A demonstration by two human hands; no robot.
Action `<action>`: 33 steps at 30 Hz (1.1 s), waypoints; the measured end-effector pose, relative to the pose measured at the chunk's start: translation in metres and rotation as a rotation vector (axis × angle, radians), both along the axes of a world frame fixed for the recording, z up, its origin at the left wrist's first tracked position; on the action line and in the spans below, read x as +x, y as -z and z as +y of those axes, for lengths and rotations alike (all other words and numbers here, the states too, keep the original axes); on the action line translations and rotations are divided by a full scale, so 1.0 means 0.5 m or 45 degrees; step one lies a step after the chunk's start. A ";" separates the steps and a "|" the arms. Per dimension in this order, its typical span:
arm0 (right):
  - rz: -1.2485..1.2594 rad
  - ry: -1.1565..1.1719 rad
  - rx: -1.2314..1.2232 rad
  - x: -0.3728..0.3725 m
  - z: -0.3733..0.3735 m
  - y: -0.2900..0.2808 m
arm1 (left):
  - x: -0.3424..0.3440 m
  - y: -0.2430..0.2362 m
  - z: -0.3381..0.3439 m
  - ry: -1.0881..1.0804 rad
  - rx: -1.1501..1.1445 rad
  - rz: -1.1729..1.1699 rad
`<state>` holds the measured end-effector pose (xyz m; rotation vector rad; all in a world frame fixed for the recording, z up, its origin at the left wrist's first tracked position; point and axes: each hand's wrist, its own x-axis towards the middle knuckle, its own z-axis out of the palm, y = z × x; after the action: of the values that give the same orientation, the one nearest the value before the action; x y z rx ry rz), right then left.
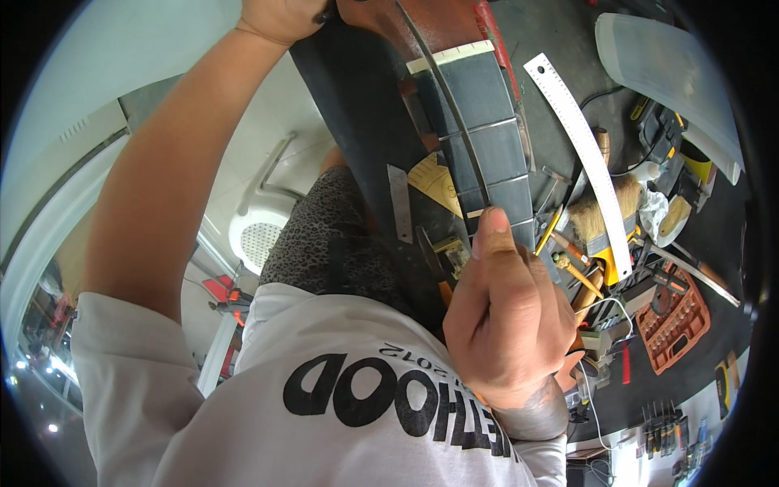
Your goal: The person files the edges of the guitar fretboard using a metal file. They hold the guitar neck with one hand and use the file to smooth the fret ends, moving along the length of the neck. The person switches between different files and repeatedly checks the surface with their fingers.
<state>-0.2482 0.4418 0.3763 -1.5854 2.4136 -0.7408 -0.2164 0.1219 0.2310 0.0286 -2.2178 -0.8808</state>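
The right hand pinches a thin metal strip over a guitar neck at upper centre; the left hand, top edge, shows no clear grip. Light, straight strokes seem best.

Ahead and to the right of the right hand, a long white ruler lies on the dark worktop, with a wide, pale-bristled brush near its closer end. Directly right of that hand lies an orange tool case. Well to its left stands a white stool with a perforated seat.
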 end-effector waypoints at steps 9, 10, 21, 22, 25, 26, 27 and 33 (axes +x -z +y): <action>0.079 -0.042 -0.026 -0.006 -0.002 -0.005 | 0.003 -0.007 -0.005 0.006 -0.029 0.006; 0.067 -0.058 -0.004 -0.007 -0.004 -0.008 | 0.005 -0.006 -0.006 0.004 -0.024 0.009; 0.017 -0.038 -0.047 -0.005 0.011 0.004 | 0.001 0.004 -0.004 0.005 -0.021 -0.009; 0.039 -0.032 -0.035 -0.003 0.014 0.001 | 0.001 0.006 -0.004 0.009 -0.024 -0.008; 0.022 -0.016 -0.054 -0.004 0.024 0.004 | -0.005 0.005 -0.001 0.014 -0.002 -0.023; -0.004 -0.046 -0.084 -0.009 0.017 -0.001 | 0.011 -0.015 -0.008 -0.022 -0.024 -0.040; -0.005 -0.046 -0.070 -0.014 0.002 0.001 | 0.006 -0.007 -0.005 -0.017 -0.008 -0.032; -0.011 0.007 -0.090 0.000 0.023 0.004 | 0.007 -0.004 -0.005 -0.026 -0.065 -0.059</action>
<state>-0.2484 0.4531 0.3742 -1.5988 2.4119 -0.8406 -0.2132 0.1193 0.2333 0.0485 -2.2785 -0.8198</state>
